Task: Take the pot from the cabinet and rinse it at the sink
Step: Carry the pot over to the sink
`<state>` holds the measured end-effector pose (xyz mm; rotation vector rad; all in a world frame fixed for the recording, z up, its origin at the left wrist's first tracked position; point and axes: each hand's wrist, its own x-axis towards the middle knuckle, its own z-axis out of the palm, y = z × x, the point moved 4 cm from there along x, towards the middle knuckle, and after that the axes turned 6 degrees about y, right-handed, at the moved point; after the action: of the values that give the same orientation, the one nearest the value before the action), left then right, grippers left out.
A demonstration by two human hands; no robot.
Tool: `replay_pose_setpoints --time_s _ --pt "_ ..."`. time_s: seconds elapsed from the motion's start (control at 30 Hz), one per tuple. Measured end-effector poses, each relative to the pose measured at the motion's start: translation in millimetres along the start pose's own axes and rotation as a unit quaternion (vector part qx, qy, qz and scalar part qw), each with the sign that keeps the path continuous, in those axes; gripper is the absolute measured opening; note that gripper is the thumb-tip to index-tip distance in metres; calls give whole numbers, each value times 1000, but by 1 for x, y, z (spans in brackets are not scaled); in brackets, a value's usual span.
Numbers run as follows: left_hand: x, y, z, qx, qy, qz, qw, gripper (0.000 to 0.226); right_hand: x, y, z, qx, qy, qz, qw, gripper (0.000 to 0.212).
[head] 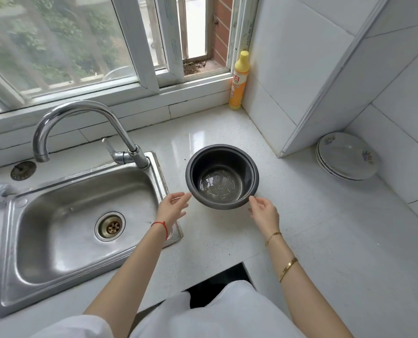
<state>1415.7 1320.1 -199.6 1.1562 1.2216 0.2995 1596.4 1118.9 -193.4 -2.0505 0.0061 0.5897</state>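
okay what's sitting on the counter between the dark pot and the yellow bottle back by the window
Nothing. In the head view, the stretch of white countertop between the pot and the yellow bottle is bare and shows only glare from the window.

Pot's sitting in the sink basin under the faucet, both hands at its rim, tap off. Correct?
Not quite. In the head view the pot stands on the white counter to the right of the sink, not in the basin. The rest holds: the left hand and right hand are at its rim, and no water runs from the faucet.
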Motion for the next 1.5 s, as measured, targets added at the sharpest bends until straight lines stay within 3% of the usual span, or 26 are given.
replay_pose_setpoints --time_s 0.23,0.4,0.77,1.13,1.37,1.5 --pt "-46 1 -37 60 77 158 983 39 -29 -4 -11 13 5 -71 997 37" --pt "-71 -8 -52 63 84 194 975 33 -51 3 -12 26 -1 -96 995 36" --pt "-82 -19 -60 60 61 192 978 30 -74 22 -15 50 24 -82 995 32" --pt "-54 24 -34 54 38 186 980 41 -37 -2 -22 42 42 -83 995 35" --pt "-9 28 -4 79 28 91 992 70 9 -16 -12 27 35 -54 998 36" --pt "5 23 15 81 23 54 995 59 32 -13 -4 21 25 -27 999 37"
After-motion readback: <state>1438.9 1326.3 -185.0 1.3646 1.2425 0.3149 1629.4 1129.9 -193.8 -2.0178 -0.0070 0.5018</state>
